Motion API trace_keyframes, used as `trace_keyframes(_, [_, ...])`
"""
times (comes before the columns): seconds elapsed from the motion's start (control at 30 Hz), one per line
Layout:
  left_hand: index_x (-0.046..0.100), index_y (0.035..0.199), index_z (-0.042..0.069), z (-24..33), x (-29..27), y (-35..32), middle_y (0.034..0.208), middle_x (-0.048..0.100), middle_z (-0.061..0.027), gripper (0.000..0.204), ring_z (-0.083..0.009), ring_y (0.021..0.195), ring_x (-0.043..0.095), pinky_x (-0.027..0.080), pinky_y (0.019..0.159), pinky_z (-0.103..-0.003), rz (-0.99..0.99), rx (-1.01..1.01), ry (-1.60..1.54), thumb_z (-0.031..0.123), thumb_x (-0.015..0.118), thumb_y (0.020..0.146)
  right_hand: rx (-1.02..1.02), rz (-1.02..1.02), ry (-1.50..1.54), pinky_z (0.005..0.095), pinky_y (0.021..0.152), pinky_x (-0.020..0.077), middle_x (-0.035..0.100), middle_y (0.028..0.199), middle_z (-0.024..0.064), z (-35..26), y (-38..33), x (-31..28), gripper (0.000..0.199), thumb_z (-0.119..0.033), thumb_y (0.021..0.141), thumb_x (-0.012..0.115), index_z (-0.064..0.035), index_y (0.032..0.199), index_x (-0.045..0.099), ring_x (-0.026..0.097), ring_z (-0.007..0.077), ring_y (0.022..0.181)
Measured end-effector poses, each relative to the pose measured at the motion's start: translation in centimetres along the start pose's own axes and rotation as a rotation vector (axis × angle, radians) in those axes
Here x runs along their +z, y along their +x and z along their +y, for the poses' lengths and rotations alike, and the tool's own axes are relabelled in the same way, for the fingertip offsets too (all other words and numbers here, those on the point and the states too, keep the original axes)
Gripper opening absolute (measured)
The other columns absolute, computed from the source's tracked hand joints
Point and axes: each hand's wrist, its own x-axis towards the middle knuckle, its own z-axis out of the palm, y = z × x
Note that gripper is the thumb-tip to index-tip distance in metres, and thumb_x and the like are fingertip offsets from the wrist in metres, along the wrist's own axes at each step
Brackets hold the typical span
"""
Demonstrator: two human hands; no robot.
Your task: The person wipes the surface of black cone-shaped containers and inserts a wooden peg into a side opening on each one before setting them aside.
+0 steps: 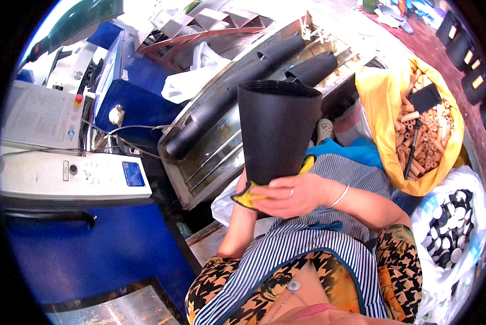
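In front of me stands a stack of nested black tapered sleeves (278,130), wide end up and tilted slightly. My right hand (294,196) presses its fingers round the lower, narrow end, with a yellow cloth (245,197) with dark edging between hand and stack. My left hand (243,181) is at the lower left side of the stack, and its fingers are mostly hidden behind the stack and cloth. Beyond them, similar long black stacks (226,103) lie in a metal-framed trough (172,181) with rods along its bottom.
On the right, a yellow sack (375,130) holds many tan tubes and a black piece. A white plastic bag (427,292) nearer me holds black and white discs. A white and blue machine (91,254) fills the left side. Black sleeves (462,46) line the far right.
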Motion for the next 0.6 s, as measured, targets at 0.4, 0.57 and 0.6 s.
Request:
trace_keyframes(0.4, [0.054,0.109,0.001,-4.1,-1.9,3.3,0.108,0.062,-0.0095,0.037,-0.0210,0.102,0.059,0.046,0.096,-0.036,-0.029,0.504,0.622,0.036,0.060,0.097,0.855,-0.065,-0.806,0.0312,0.048,0.0438,0.050,0.059,0.0005,5.5,-14.9,-13.5,0.022,-0.028,0.077,0.069,-0.0167,0.062,0.056,0.054,0.0192,0.053])
trace_keyframes(0.57, [0.055,0.104,0.000,-7.6,1.4,4.7,0.105,0.060,-0.0116,0.024,-0.0225,0.102,0.057,0.038,0.103,-0.037,-0.303,0.666,1.013,0.019,0.063,0.091,1.191,-0.521,-1.165,0.0362,0.062,0.0494,0.064,0.079,0.0042,2.1,-27.6,-22.1,0.017,-0.032,0.084,0.064,-0.0146,0.084,0.065,0.062,0.0250,0.077])
trace_keyframes(0.6, [0.054,0.102,0.001,-8.0,1.4,5.0,0.105,0.060,-0.0121,0.022,-0.0237,0.102,0.057,0.036,0.105,-0.040,-0.365,0.682,1.075,0.014,0.063,0.088,1.206,-0.530,-1.129,0.0371,0.066,0.0492,0.064,0.082,0.0043,1.7,-28.5,-22.0,0.017,-0.031,0.083,0.065,-0.0142,0.087,0.065,0.061,0.0253,0.081])
